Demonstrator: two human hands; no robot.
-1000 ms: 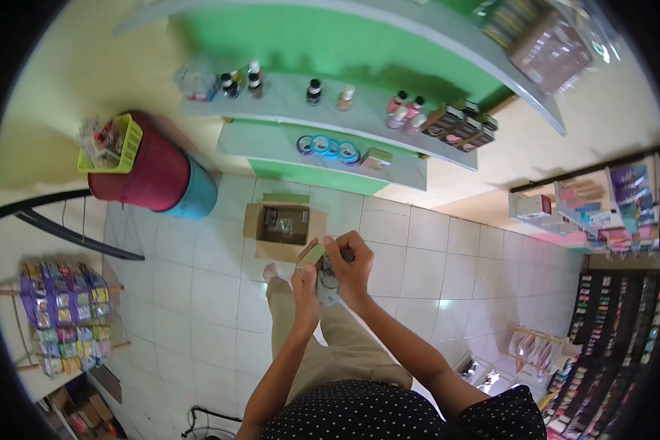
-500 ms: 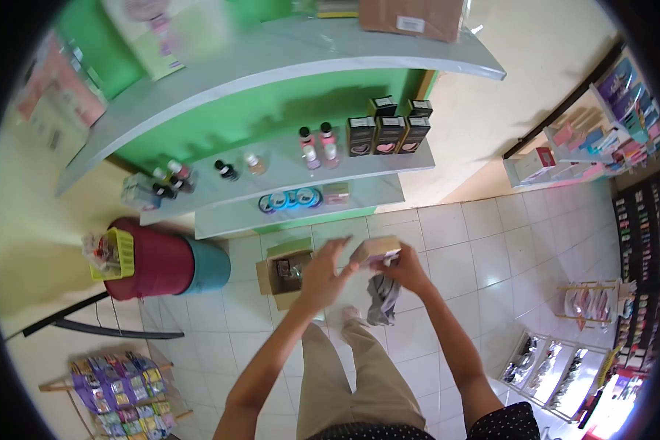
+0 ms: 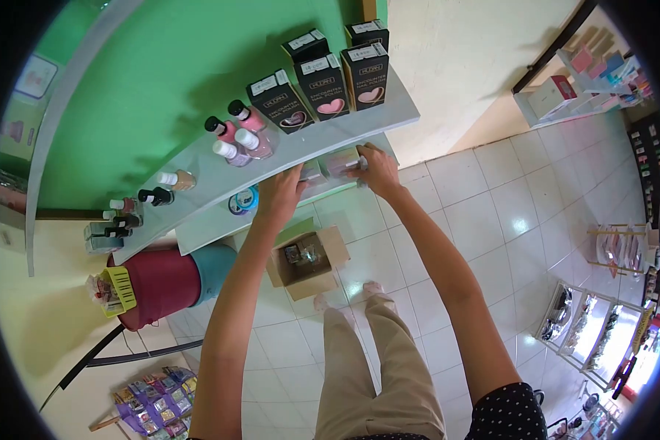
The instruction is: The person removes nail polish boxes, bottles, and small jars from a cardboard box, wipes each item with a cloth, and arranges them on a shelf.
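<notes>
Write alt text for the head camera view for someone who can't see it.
Both hands reach under a grey shelf: the right hand holds a small box, the left hand rests beside it. Black boxes and small bottles stand above; an open carton sits on the floor.

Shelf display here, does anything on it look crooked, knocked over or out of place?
Nothing stands out. The black boxes stand upright in a row, and the bottles stand upright too. The right hand holds a small box at the lower shelf; the left hand rests beside it.
</notes>
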